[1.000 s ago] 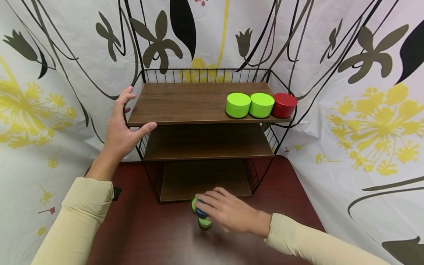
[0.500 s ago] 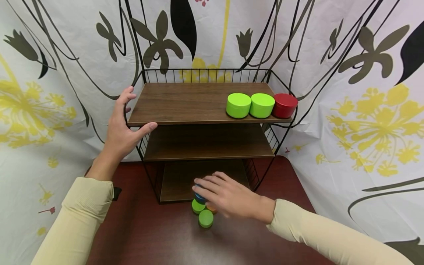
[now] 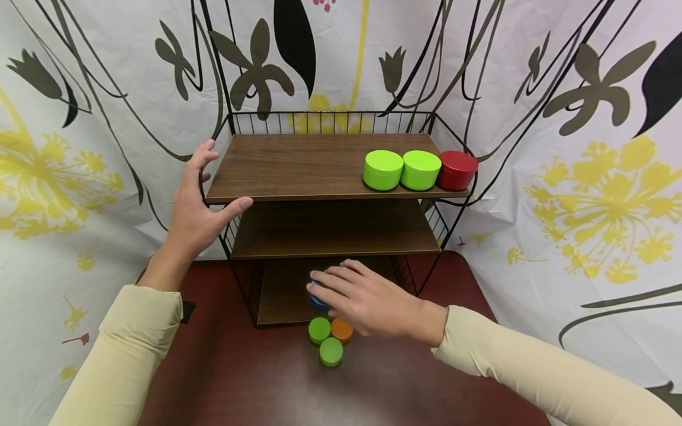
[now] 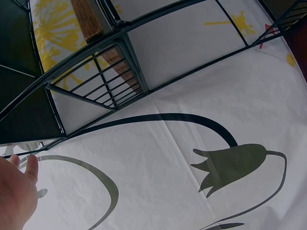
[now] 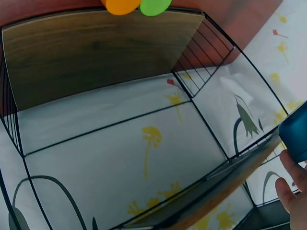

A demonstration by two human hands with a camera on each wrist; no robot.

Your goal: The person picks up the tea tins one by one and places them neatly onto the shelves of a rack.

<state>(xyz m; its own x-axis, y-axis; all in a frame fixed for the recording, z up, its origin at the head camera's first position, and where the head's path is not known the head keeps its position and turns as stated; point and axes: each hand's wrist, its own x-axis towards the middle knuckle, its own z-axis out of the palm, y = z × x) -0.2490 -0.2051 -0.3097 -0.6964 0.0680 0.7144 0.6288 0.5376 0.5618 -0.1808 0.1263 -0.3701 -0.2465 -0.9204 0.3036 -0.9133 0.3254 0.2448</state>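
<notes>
My left hand [image 3: 194,201] is at the left front corner of a three-tier shelf rack [image 3: 298,168]. Its thumb stretches along the top board's front edge, and its fingers lie by the black side wire [image 4: 158,14]. My right hand [image 3: 367,299] holds a blue round tin [image 3: 318,296] in front of the bottom board [image 3: 279,293]; the fingers cover part of it. In the right wrist view, fingertips [image 5: 290,167] touch the blue tin [image 5: 295,134]. Two green tins [image 3: 319,330] and an orange tin [image 3: 342,329] stand close together on the table below that hand.
Two larger bright green tins [image 3: 383,170] and a red tin [image 3: 457,170] stand in a row at the top board's right end. A middle board [image 3: 335,231] lies beneath it. Patterned cloth [image 3: 575,177] surrounds the dark red table [image 3: 213,355] at the back and sides.
My right hand has lifted the blue tin from among the small tins and carried it forward toward the rack, uncovering the orange tin. My left hand has stayed in place.
</notes>
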